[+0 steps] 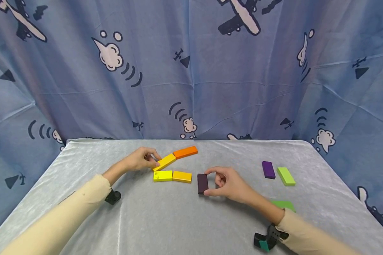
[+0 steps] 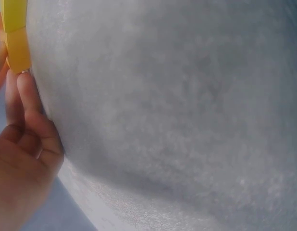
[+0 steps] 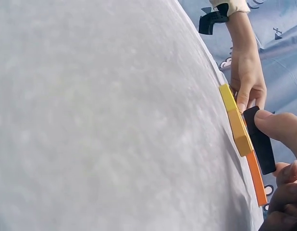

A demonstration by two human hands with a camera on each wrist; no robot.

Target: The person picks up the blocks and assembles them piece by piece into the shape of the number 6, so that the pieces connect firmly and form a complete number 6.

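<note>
My left hand (image 1: 142, 159) pinches the near end of an amber block (image 1: 166, 161), the thumb in front and the fingers behind. That block's far end meets an orange block (image 1: 186, 152). Just in front lie a yellow block (image 1: 162, 176) and a second amber block (image 1: 182, 177), end to end. To their right, my right hand (image 1: 229, 184) holds a dark, nearly black block (image 1: 202, 183) by its two short ends, between thumb and fingers. In the right wrist view the dark block (image 3: 260, 140) overlaps the row of coloured blocks behind it.
On the right of the grey cloth-covered table (image 1: 146, 219) lie a purple block (image 1: 268, 170) and a light green block (image 1: 286, 176). Another green block (image 1: 284, 204) is partly hidden by my right forearm. A blue patterned curtain (image 1: 210, 88) hangs behind the table.
</note>
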